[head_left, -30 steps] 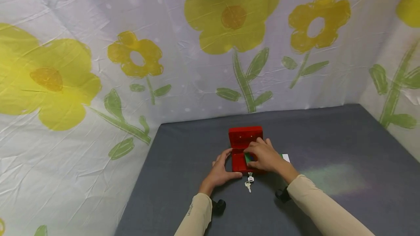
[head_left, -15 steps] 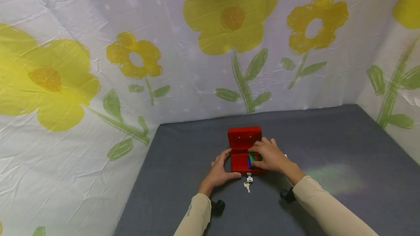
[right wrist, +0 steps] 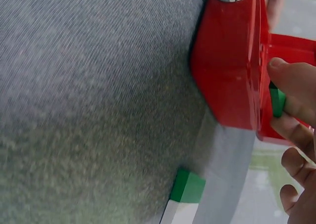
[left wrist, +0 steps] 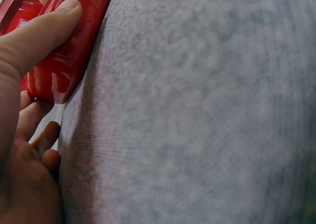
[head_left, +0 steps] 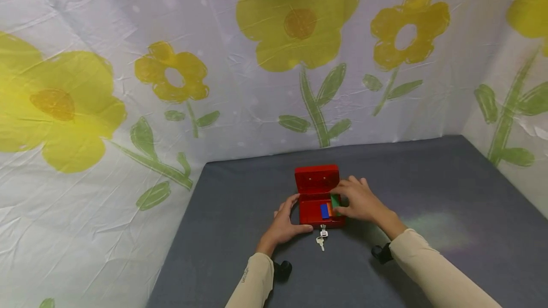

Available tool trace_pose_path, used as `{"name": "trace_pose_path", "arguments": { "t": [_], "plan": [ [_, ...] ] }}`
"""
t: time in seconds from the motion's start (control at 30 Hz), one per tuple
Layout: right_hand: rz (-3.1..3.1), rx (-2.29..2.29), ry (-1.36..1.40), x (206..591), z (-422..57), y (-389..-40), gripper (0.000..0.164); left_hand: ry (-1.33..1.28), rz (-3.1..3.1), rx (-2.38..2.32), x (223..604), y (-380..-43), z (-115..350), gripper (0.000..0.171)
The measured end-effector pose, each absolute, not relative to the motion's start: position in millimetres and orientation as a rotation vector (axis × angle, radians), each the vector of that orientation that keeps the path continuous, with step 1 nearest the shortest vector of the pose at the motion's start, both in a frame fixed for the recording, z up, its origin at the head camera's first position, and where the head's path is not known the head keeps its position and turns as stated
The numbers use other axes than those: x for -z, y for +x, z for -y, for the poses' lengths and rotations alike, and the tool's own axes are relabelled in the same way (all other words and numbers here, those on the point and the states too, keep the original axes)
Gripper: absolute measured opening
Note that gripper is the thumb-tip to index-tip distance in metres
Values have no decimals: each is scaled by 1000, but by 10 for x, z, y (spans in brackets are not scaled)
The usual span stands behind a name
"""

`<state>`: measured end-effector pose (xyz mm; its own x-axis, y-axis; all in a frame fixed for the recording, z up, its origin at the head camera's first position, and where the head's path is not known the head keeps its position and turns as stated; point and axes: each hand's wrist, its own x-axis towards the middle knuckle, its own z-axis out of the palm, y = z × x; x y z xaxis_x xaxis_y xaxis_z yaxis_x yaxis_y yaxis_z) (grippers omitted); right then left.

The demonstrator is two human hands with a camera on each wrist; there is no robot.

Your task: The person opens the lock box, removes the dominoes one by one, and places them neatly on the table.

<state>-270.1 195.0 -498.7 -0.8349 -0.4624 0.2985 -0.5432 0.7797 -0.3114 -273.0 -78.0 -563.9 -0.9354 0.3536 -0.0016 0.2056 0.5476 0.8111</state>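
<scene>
A small red cash box [head_left: 310,220] stands on the table with its lid [head_left: 317,179] raised at the back. My left hand [head_left: 281,226] grips its left side, thumb on the front wall and fingers round toward the back. My right hand [head_left: 361,202] is over the box's right end and pinches a green flat piece [right wrist: 277,100] between thumb and fingers. Inside the box lies a blue and orange piece [head_left: 325,211], partly beside the green one. A key [head_left: 323,233] sits in the front lock, and a second key [head_left: 320,243] hangs from it.
A green and white block [right wrist: 187,188] lies on the table just right of the box; my right hand hides it in the head view. The dark grey table [head_left: 239,189] meets a flower-printed curtain [head_left: 239,122] at its back and sides.
My right hand has moved right inside the box with the green piece, uncovering the blue and orange piece. My left hand has kept its grip on the box.
</scene>
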Motion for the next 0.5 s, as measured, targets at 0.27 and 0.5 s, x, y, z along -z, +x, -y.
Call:
{"name": "trace_pose_path", "arguments": {
  "t": [0.27, 0.5],
  "plan": [
    [2786, -579, 765, 4973, -2025, -2685, 43, 461, -2610, -1335, 5608, -2716, 773, 98],
    [2779, -582, 749, 4976, -2095, -2659, 44, 460, -2612, -1339, 5606, -2705, 777, 98]
  ]
}}
